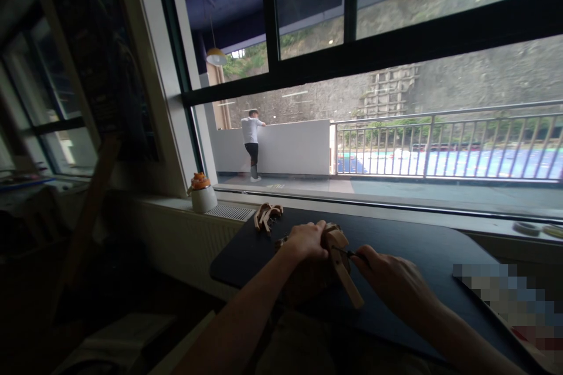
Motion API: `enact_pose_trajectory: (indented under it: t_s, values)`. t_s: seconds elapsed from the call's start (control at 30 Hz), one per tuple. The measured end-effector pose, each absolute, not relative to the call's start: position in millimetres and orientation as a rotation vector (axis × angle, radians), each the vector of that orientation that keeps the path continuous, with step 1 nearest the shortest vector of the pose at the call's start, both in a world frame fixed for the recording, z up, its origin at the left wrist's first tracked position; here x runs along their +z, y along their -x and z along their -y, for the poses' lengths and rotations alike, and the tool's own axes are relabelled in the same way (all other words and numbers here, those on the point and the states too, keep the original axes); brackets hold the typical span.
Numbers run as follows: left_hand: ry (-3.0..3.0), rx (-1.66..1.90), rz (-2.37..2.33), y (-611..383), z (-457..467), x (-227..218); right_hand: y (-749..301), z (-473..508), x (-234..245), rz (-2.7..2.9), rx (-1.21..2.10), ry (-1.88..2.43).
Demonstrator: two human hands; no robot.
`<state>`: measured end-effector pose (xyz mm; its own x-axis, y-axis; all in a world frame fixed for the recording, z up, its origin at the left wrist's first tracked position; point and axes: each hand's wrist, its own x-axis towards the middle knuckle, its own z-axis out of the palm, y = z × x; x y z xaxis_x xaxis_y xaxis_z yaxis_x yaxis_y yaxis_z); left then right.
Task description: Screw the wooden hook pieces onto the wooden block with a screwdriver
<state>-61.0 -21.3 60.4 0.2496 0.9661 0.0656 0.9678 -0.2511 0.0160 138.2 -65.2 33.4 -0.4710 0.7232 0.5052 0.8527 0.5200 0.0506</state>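
Observation:
On the dark table (396,246), a pale wooden piece (347,284) with a curved upper end and small dark holes is tilted toward me. My left hand (308,240) is closed on the upper part of the work, beside that piece; its fingertips are partly hidden. Closed around a slim dark screwdriver-like tool (350,253), my right hand (378,266) points its tip at a hole in the wood. Behind my left hand, part of a rounded brownish object shows, too hidden to name. Several similar curved wooden pieces (266,217) lie at the table's far left, with small dark hardware among them.
A pale jar with an orange top (202,193) stands on the sill left of the table. A flat blurred-out item (505,299) lies at the right edge. Beyond the window (272,79), a person (251,140) leans on a white wall next to a metal railing (431,146).

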Motion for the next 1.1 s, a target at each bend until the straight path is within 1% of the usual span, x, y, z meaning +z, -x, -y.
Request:
enact_pose_trajectory:
  t_s: [0.4, 0.73, 0.9, 1.1]
  values:
    - [2.462, -0.082, 1.902, 60, 23, 61, -135, 68, 30, 2.381, -0.394, 1.21]
    - [2.445, -0.076, 1.905, 58, 25, 62, -135, 65, 28, 2.224, -0.254, 1.402]
    - [2.448, -0.073, 1.908, 60, 22, 61, -132, 67, 35, 2.231, -0.285, 1.438]
    - [2.458, -0.092, 1.894, 61, 21, 59, -131, 69, 42, 2.385, -0.358, 1.306]
